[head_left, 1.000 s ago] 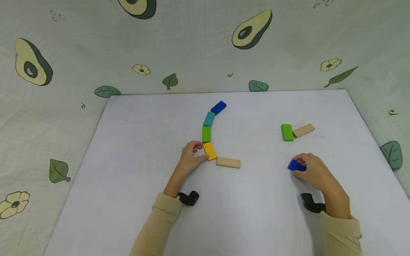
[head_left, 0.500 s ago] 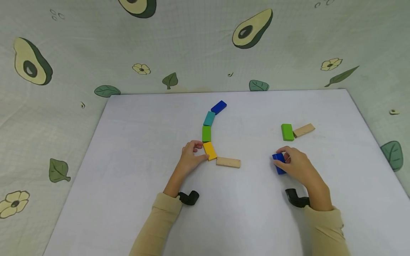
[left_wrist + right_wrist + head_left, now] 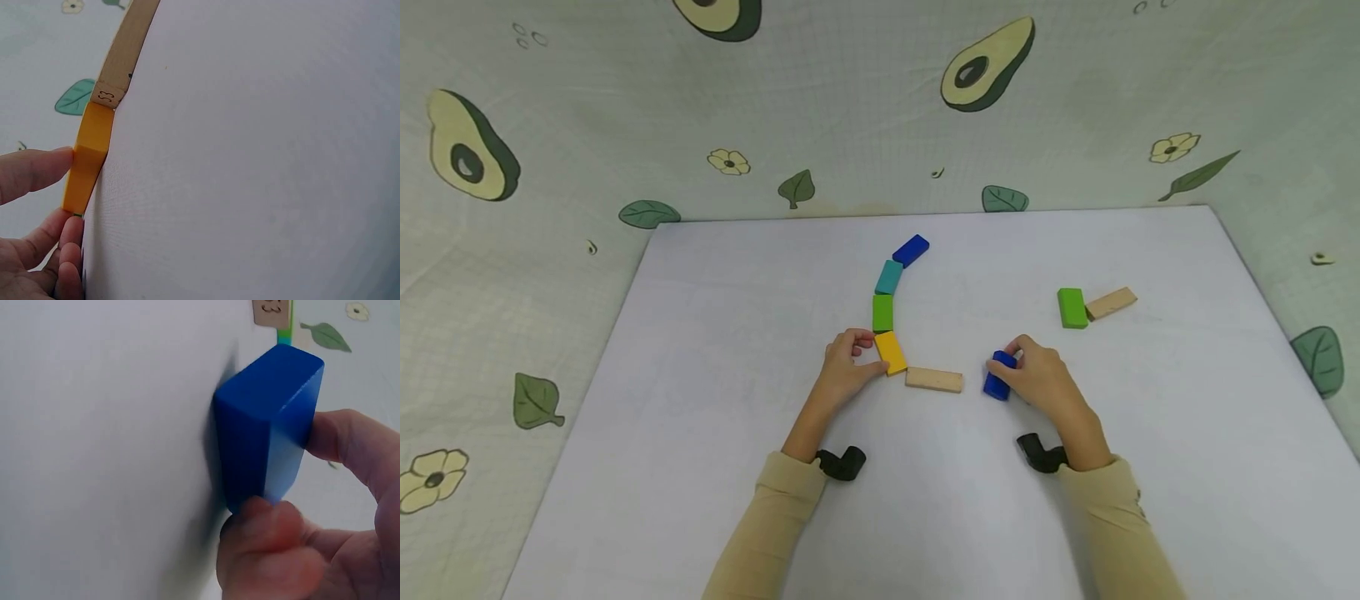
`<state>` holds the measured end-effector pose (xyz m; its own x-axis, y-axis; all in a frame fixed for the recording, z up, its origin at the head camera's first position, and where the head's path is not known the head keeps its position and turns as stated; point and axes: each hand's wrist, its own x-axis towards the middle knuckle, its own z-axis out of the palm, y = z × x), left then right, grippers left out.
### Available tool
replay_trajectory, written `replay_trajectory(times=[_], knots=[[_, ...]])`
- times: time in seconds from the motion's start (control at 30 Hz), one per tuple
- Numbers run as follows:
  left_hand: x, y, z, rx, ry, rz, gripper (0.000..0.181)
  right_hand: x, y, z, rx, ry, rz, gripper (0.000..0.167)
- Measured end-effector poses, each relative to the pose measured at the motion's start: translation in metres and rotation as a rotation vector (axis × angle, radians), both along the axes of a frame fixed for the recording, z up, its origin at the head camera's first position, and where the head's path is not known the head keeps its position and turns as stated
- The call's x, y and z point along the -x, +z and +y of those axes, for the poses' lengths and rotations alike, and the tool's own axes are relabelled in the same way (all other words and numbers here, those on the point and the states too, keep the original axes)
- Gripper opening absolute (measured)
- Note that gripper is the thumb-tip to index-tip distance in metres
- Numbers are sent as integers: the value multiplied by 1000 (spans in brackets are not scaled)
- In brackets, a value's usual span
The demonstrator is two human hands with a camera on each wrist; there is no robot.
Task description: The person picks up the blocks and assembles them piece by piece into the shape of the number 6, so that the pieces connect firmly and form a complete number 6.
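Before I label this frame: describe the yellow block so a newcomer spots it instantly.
On the white tabletop, find the curved row of blocks at centre. The yellow block, pinched by the left hand, sits between a green block and a plain wooden block. No other visible block is yellow.

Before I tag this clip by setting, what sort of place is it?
Likely an indoor play or filming table: white tabletop, avocado-print fabric behind it, and a curved row of toy blocks.
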<state>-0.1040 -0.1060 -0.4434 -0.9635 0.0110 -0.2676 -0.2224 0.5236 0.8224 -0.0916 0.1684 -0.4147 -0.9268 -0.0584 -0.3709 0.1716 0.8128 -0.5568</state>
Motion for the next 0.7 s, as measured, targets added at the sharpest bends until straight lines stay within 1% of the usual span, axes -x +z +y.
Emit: replay_trajectory(times=[0.2, 0.47, 0.7], knots=[[1, -2, 0, -4, -1, 0, 46, 5, -3, -9, 12, -35, 4, 44], [0, -3, -1, -3, -6, 11, 46, 10, -7, -14, 129, -59, -18, 38], [0, -3, -2, -4, -11, 14, 46, 11, -8, -16, 149, -77, -13, 35]])
